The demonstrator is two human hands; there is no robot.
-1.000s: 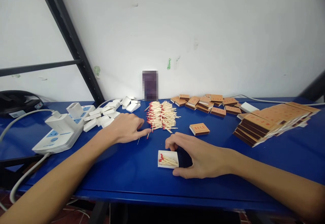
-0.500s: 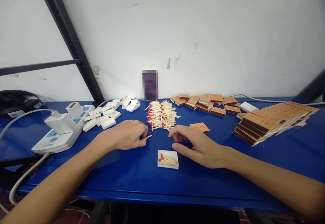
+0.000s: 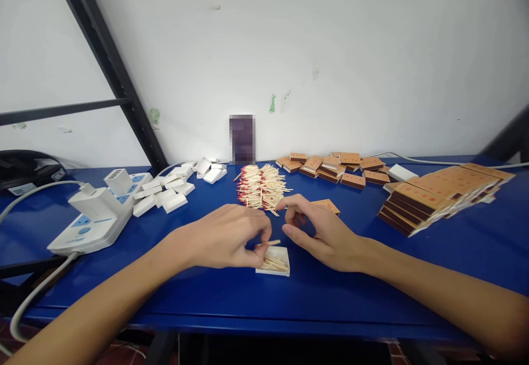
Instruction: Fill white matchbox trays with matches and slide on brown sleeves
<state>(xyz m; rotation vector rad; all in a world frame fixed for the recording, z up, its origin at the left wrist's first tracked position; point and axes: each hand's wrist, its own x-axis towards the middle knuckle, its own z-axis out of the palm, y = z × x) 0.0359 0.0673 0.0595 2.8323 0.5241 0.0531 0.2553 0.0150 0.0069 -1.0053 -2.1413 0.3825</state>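
Note:
Thumb and fingers of my left hand [image 3: 231, 236] pinch a matchstick [image 3: 273, 242] just above a small white matchbox tray [image 3: 286, 257]. Several matches [image 3: 276, 264] lie in that tray, and my fingertips cover its left side. To the right, my right hand [image 3: 320, 232] hovers with thumb and fingers curved apart, nothing between them. Beyond both hands is a heap of red-headed matches [image 3: 262, 186]. An orange matchbox sleeve [image 3: 328, 206] lies partly hidden behind my right hand.
White empty trays [image 3: 173, 191] are piled at the left, near a white power strip [image 3: 99, 227] with plugs and cables. Brown-sided matchboxes [image 3: 330, 169] lie along the back right, with a leaning stack of matchboxes [image 3: 430, 199] nearer. A pixelated dark rectangle [image 3: 242, 139] stands by the wall.
My left hand has moved right and toward me, bringing its matchstick from beside the heap to over the tray. My right hand has barely moved.

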